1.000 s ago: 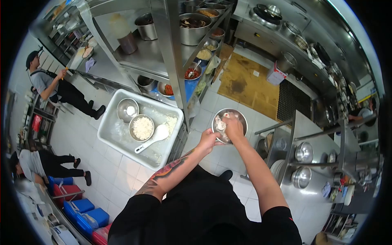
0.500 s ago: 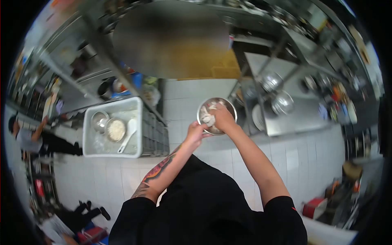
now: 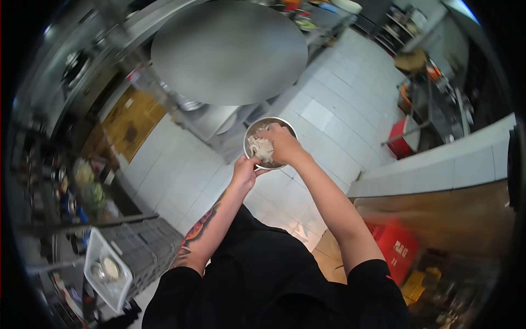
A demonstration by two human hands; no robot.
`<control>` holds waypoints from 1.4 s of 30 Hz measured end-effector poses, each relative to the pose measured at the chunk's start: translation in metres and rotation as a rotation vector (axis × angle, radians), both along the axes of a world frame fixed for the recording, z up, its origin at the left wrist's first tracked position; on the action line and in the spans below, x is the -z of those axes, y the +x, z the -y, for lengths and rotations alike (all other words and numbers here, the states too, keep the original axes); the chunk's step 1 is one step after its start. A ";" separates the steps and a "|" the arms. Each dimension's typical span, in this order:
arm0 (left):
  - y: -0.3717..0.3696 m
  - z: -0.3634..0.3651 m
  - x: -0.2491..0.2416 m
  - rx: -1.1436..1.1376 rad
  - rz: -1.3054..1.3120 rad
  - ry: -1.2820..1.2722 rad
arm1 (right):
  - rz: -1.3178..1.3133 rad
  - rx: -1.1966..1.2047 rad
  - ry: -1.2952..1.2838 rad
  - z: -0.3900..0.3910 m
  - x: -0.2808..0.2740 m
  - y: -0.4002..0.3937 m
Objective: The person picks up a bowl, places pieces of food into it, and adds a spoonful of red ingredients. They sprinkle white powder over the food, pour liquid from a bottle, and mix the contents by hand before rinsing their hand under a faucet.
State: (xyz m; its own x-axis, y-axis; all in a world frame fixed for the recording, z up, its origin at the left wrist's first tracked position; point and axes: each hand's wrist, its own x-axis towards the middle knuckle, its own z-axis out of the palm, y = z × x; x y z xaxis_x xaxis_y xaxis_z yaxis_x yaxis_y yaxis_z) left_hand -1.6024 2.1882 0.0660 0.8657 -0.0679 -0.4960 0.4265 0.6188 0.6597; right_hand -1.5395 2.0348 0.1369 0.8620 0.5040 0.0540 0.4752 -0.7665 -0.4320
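A round metal bowl [image 3: 291,127] is held in front of my body, over the tiled floor. My left hand [image 3: 245,171] grips its near left rim, with the fingers under the edge. Pale, whitish pieces of food [image 3: 259,148] lie in the left part of the bowl. My right hand [image 3: 280,143] is down inside the bowl against the food, fingers bent; its fingertips are partly hidden, and what they hold is hard to make out.
A white tub [image 3: 121,296] with bowls in it stands on stacked grey crates [image 3: 148,247] at the lower left. A red container [image 3: 395,249] is at the lower right, beside a low tiled wall [image 3: 438,174]. Metal counters lie ahead.
The view has swung to the right, so the tub has shifted to the lower left and red containers show at right. Both hands remain at the bowl, my right hand still inside it.
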 end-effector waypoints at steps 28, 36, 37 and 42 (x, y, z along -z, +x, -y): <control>0.603 0.621 -0.031 0.840 0.035 0.014 | -0.161 0.802 0.036 0.617 -0.015 0.485; 0.785 0.737 -0.027 0.734 0.026 0.075 | -0.013 0.348 -0.115 0.759 -0.019 0.666; 0.803 0.755 -0.039 0.737 0.049 0.050 | 0.045 0.525 -0.012 0.770 -0.014 0.682; 0.911 0.867 -0.015 0.818 0.065 0.038 | -0.066 0.885 0.152 0.876 0.044 0.808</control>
